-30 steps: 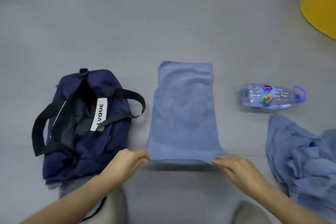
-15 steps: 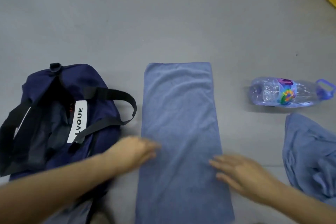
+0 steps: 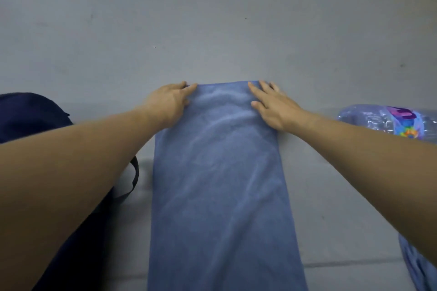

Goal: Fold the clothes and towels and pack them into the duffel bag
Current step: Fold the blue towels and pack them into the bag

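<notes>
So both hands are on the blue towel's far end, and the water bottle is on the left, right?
Nearly. In the head view the water bottle lies on the right. The left hand and right hand do rest on the far end of the blue towel.

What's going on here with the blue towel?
A person is working on a towel spread lengthwise on the floor. The left hand and right hand lie flat on its far corners, fingers straight. It isn't packed yet: the duffel bag sits to the left. A bottle and another blue cloth lie on the right.
</notes>
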Demonstrator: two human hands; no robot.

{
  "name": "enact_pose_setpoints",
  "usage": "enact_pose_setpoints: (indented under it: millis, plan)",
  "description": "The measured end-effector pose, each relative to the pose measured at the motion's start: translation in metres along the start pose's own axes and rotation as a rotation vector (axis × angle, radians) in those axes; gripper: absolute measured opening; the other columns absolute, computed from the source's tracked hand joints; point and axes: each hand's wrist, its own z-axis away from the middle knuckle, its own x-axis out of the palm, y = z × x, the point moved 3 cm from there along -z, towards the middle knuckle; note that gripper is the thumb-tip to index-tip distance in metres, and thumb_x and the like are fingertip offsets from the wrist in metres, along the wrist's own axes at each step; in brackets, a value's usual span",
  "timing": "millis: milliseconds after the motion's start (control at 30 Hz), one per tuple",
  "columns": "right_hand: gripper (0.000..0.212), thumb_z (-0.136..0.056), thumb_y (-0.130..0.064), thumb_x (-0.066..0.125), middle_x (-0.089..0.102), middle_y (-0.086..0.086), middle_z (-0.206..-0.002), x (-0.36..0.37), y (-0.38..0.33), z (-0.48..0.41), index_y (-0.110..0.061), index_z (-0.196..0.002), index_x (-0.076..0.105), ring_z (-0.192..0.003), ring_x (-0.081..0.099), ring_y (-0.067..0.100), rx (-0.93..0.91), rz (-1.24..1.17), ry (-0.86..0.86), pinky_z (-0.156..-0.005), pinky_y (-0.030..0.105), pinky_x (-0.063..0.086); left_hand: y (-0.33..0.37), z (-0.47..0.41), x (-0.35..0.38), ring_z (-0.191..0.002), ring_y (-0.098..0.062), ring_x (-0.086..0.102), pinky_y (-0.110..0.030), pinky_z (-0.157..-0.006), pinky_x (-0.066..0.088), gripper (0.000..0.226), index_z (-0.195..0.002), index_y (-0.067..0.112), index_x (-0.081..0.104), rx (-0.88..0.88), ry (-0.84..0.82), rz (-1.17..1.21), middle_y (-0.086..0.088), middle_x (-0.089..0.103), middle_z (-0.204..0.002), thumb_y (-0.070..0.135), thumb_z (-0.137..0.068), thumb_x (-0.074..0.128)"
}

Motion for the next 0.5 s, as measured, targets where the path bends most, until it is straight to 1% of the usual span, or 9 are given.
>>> enact_pose_setpoints:
  millis: [67,167,267,333,367,400,433,467,500]
  plan:
    - [0.057,-0.107,-0.04,0.028,0.006,0.008,-0.168,0.001,0.002,-0.004,-0.029,-0.16,0.01,-0.154,0.006,0.031,0.003,0.045,0.021,-0.123,0.049,0.012,-0.011,-0.001,0.008,-0.145,-0.038,0.034,-0.042,-0.118,0.03,0.052,-0.156,0.023,0.036,0.012,0.048,-0.003,-0.015,0.03,-0.162,0.021,-0.105,0.046]
    - [0.054,-0.108,-0.04,0.028,0.006,0.008,-0.168,-0.004,0.006,-0.011,-0.031,-0.159,0.016,-0.153,0.006,0.032,0.021,0.047,0.053,-0.123,0.049,0.01,-0.022,-0.005,0.004,-0.132,-0.043,0.047,-0.048,-0.107,0.042,0.05,-0.15,0.018,0.046,-0.006,0.157,0.007,-0.013,0.046,-0.152,0.017,-0.101,0.053]
    - [0.053,-0.108,-0.04,0.027,0.004,0.005,-0.168,-0.003,0.007,-0.014,-0.034,-0.159,0.015,-0.154,0.002,0.032,0.034,0.059,0.037,-0.123,0.049,0.005,-0.024,-0.007,-0.004,-0.117,-0.042,0.053,-0.048,-0.097,0.046,0.044,-0.138,0.02,0.06,-0.097,0.232,0.043,-0.013,0.057,-0.134,0.017,-0.094,0.061]
    - [0.054,-0.107,-0.039,0.03,0.005,0.003,-0.168,0.0,0.007,-0.013,-0.033,-0.159,0.015,-0.154,0.003,0.032,0.032,0.055,0.045,-0.123,0.049,0.006,-0.025,-0.008,-0.007,-0.11,-0.041,0.054,-0.046,-0.092,0.045,0.036,-0.128,0.018,0.064,-0.155,0.238,0.082,-0.015,0.062,-0.119,0.018,-0.092,0.064]
    - [0.054,-0.107,-0.037,0.033,0.011,0.004,-0.168,0.001,0.008,-0.012,-0.031,-0.159,0.02,-0.153,0.009,0.033,0.019,0.057,0.074,-0.123,0.049,0.009,-0.025,-0.008,-0.009,-0.108,-0.04,0.054,-0.044,-0.089,0.045,0.032,-0.123,0.017,0.064,-0.176,0.235,0.097,-0.014,0.063,-0.113,0.019,-0.091,0.067]
    - [0.052,-0.106,-0.034,0.039,0.022,0.005,-0.165,0.001,0.007,-0.011,-0.028,-0.157,0.029,-0.15,0.018,0.034,-0.003,0.05,0.13,-0.122,0.048,0.016,-0.025,-0.007,-0.011,-0.107,-0.039,0.054,-0.043,-0.086,0.044,0.028,-0.118,0.015,0.065,-0.189,0.236,0.102,-0.014,0.064,-0.109,0.021,-0.09,0.068]
    - [0.048,-0.103,-0.031,0.046,0.037,0.007,-0.158,-0.001,0.005,-0.009,-0.026,-0.151,0.042,-0.144,0.031,0.035,-0.025,0.028,0.205,-0.119,0.045,0.024,-0.025,-0.004,-0.013,-0.105,-0.039,0.053,-0.042,-0.083,0.043,0.024,-0.113,0.014,0.066,-0.187,0.242,0.093,-0.014,0.063,-0.107,0.021,-0.09,0.069]
    - [0.043,-0.1,-0.026,0.052,0.05,0.008,-0.145,-0.004,0.003,-0.007,-0.025,-0.142,0.054,-0.133,0.042,0.036,-0.033,-0.006,0.276,-0.114,0.042,0.032,-0.025,-0.001,-0.015,-0.104,-0.039,0.053,-0.042,-0.081,0.042,0.021,-0.109,0.012,0.068,-0.171,0.253,0.078,-0.014,0.062,-0.107,0.021,-0.09,0.069]
    - [0.038,-0.095,-0.021,0.055,0.059,0.008,-0.131,-0.007,0.001,-0.004,-0.026,-0.133,0.062,-0.122,0.049,0.036,-0.027,-0.043,0.321,-0.107,0.041,0.038,-0.024,0.002,-0.016,-0.102,-0.04,0.053,-0.042,-0.08,0.041,0.019,-0.107,0.011,0.069,-0.153,0.264,0.069,-0.015,0.061,-0.107,0.02,-0.09,0.068]
